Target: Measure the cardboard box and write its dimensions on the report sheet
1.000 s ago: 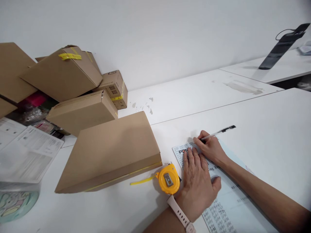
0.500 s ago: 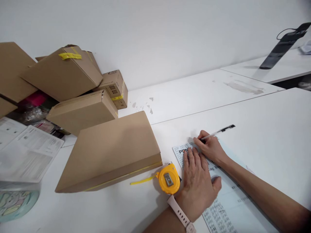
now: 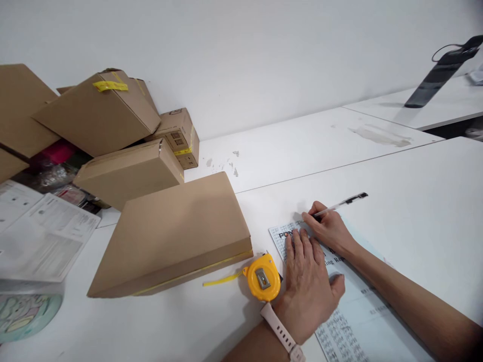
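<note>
Your right hand (image 3: 329, 229) gripped a pen (image 3: 339, 204) on the form (image 3: 362, 306) | your left hand (image 3: 307, 284) lay flat, pinning it | tape measure (image 3: 262, 277) just beside.

The left hand (image 3: 307, 284) lay flat, palm down, fingers stretched out and close together, thumb out to the side. A pale watch strap went around its wrist. The right hand (image 3: 330, 229) was curled up just past the left fingertips, fingers pinched tight. Both forearms were bare.
</note>
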`<state>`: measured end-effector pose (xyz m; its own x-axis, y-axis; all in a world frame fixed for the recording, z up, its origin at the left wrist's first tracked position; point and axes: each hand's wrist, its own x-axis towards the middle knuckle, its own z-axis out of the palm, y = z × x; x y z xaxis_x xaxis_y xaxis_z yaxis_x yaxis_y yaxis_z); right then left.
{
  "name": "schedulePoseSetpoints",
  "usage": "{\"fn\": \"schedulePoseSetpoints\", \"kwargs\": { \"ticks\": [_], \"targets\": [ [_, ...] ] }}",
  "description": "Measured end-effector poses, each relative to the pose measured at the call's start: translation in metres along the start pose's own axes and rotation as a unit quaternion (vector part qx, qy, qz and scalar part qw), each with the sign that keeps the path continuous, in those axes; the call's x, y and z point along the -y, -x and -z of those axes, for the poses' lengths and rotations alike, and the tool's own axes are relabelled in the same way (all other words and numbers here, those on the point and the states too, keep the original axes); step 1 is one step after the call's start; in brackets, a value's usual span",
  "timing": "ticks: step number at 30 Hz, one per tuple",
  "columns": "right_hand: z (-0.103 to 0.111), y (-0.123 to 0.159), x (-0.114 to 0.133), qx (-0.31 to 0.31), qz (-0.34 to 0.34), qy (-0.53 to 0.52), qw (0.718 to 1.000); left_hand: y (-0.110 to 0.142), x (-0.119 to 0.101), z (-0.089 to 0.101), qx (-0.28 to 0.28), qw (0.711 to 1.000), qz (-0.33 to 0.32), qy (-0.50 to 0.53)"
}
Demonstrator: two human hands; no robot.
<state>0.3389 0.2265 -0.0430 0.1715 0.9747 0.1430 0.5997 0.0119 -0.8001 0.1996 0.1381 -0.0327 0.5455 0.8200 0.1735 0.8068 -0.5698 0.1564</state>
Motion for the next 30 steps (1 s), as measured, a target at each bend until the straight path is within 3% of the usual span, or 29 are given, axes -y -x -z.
{"fn": "schedulePoseSetpoints", "kwargs": {
  "ticks": [30],
  "targets": [
    [0.0005, 0.0012, 0.0027, -0.009, 0.003, 0.0, 1.0, -0.0008, 0.0002, -0.0004, 0.006, 1.0, 0.002, 0.009]
  ]
}}
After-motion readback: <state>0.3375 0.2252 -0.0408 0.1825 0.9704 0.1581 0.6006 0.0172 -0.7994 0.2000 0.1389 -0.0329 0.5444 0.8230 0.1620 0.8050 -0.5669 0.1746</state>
